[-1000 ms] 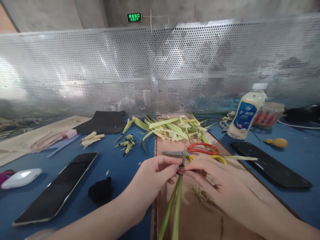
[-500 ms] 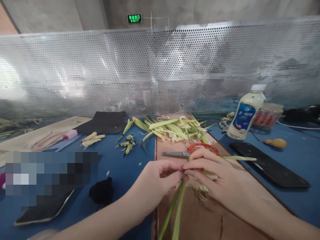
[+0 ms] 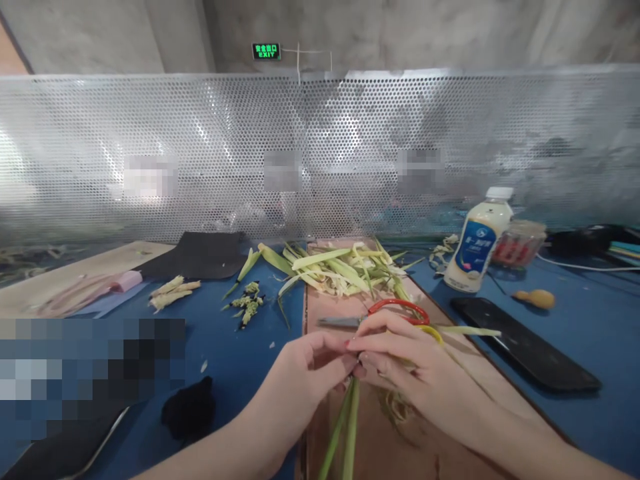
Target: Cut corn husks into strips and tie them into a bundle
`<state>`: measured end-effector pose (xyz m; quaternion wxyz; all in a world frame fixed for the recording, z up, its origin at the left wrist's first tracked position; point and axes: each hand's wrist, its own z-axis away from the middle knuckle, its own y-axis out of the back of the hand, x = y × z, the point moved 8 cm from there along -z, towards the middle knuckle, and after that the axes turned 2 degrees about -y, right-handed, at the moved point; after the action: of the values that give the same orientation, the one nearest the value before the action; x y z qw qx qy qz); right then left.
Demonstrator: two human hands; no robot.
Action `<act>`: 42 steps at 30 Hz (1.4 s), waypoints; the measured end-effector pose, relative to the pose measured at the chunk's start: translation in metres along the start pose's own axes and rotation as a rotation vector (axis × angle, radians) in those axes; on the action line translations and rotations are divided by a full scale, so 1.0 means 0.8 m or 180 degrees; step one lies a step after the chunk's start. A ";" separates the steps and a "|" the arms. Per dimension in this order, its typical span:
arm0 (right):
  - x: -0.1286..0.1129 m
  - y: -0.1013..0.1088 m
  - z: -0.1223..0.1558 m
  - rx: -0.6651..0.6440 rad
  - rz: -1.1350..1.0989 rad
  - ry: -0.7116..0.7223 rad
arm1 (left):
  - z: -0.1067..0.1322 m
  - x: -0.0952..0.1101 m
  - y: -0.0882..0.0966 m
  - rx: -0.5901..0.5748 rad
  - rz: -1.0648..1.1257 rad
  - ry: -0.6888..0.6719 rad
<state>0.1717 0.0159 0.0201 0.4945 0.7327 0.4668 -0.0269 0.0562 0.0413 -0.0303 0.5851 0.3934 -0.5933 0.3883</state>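
Note:
My left hand [image 3: 305, 373] and my right hand [image 3: 405, 367] meet over a brown board [image 3: 450, 413], fingertips pinched together on the top of two long green stalks [image 3: 345, 427] that run down toward me. Both hands are closed on the stalks at the same spot. Just beyond my right hand lie red-handled scissors [image 3: 385, 310] and a yellow ring-shaped thing [image 3: 434, 332], partly hidden by my fingers. A pile of green and pale leaf strips [image 3: 345, 267] lies at the far end of the board.
The blue table [image 3: 240, 347] holds a white bottle [image 3: 477, 240], a black phone [image 3: 525, 343], a small yellow gourd shape [image 3: 537, 298], a black cloth lump [image 3: 190, 410], small trimmed pieces [image 3: 247, 303] and a black mat [image 3: 200, 255]. A perforated metal screen [image 3: 320, 147] closes the back.
The view has tilted down slightly. My hands have shifted a little nearer and lower on the stalks, and the right fingers now cover the pinch point more.

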 end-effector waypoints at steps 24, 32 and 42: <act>0.012 0.002 0.001 0.0481 0.0405 -0.0346 | -0.002 0.004 -0.001 0.0304 0.0366 0.0134; 0.018 0.008 0.010 0.0627 0.0598 -0.0458 | -0.006 0.003 -0.005 0.0294 0.0451 0.0185; 0.012 0.007 0.007 0.0627 0.0865 -0.0393 | -0.005 0.005 0.001 0.0382 0.0379 -0.0087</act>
<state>0.1839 0.0177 0.0163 0.4472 0.8309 0.3273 -0.0504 0.0570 0.0451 -0.0261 0.5282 0.3971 -0.5992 0.4519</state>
